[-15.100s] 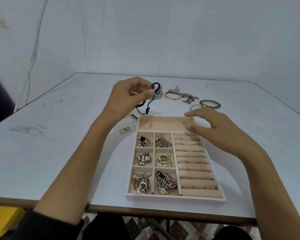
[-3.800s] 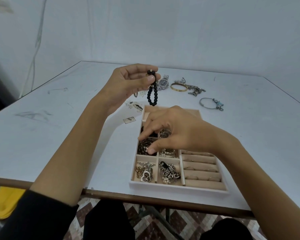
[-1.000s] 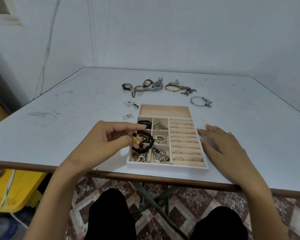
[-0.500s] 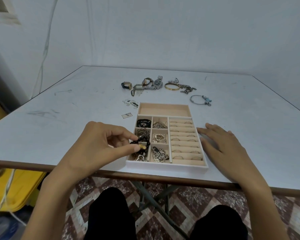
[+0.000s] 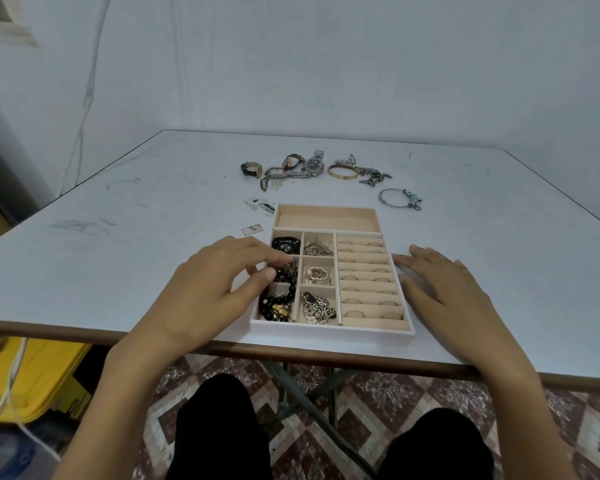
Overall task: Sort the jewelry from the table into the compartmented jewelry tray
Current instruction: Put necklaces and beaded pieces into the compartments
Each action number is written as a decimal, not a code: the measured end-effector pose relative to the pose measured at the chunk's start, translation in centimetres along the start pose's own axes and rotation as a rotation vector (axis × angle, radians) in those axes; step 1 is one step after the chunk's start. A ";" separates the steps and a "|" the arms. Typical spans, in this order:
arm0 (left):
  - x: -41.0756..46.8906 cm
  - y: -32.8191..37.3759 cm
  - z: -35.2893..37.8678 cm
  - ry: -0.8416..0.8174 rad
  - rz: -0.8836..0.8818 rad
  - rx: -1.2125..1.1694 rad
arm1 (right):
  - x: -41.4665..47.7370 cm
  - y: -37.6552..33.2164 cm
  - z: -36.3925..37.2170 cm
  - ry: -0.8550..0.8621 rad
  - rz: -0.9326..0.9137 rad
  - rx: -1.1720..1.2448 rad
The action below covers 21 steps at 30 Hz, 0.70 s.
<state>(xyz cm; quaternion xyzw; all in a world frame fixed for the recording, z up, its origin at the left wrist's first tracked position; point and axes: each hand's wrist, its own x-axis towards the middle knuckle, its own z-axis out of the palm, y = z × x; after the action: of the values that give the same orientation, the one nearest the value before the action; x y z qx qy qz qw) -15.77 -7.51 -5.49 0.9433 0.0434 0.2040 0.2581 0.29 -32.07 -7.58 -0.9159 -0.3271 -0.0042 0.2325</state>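
Black bead bracelet [image 5: 274, 306] is lying in the 7 o'clock compartment of the jewelry tray [image 5: 329, 332], left hand [image 5: 208, 292] hovering above, fingers loose, thumb touching beads. Right hand [image 5: 444, 289] is resting flat on the bench [image 5: 118, 254] at 3 o'clock.

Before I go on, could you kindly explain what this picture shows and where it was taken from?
No machine here: these are a person's two bare hands, filmed by a camera worn on their head, looking down. On the white table sits a compartmented jewelry tray, partly filled. The left hand is over its left column, where a black bead bracelet lies; its fingers seem to grip nothing. The right hand lies flat beside the tray. Beyond it wait watches, a gold bangle and a silver bangle.
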 end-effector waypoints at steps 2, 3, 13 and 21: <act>0.1 -0.2 0.3 -0.019 0.003 0.034 | 0.0 0.0 0.0 0.000 0.001 0.001; 0.1 -0.2 0.3 -0.021 0.011 0.037 | 0.0 0.0 0.0 0.000 0.002 0.001; -0.7 0.5 -0.7 -0.012 0.119 -0.148 | 0.0 -0.1 -0.1 -0.002 0.005 -0.003; -1.2 1.4 -0.5 -0.046 0.100 -0.076 | -0.1 -0.2 -0.1 -0.004 0.014 -0.018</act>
<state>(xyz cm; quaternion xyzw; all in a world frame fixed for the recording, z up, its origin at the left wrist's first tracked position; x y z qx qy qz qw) -17.06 -8.74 -4.81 0.9383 -0.0177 0.1964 0.2841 0.13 -32.03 -7.39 -0.9203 -0.3211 -0.0036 0.2236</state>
